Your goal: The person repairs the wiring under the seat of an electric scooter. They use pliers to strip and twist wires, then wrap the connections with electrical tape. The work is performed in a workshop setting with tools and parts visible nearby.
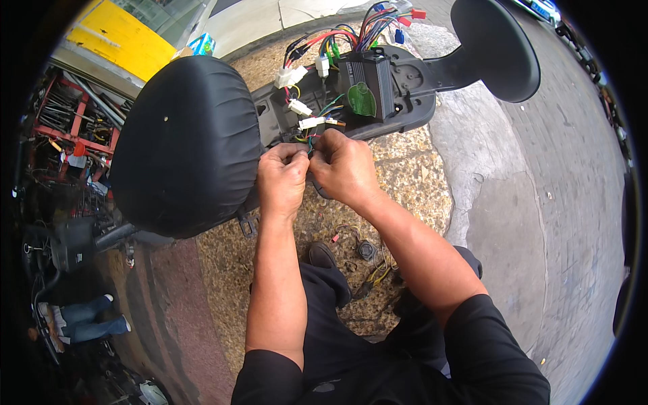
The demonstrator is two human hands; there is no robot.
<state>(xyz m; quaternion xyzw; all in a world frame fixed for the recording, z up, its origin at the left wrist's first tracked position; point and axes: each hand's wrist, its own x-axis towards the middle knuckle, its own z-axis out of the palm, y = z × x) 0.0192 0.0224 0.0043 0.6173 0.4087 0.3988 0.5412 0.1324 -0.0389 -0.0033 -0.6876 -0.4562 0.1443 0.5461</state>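
Note:
My left hand [282, 177] and my right hand [344, 165] meet fingertip to fingertip over the near side of a black base [422, 101]. Both are pinched closed on thin coloured wires [310, 144]; the gripped ends are mostly hidden by my fingers. Just beyond them lie white plug connectors [312, 123] with wires running out. A black finned box [378, 77] with a green leaf-shaped patch [362, 100] sits on the base. From its far end rises a bundle of coloured wires [347, 30] with red, blue and white connectors.
A black padded seat [189, 145] stands close beside my left hand. At the far right, a rounded black part [503, 50] joins the base. Loose wires and a small round part [366, 250] lie on the ground by my shoe [322, 255]. A red rack [81, 115] stands left; another person [84, 320] is lower left.

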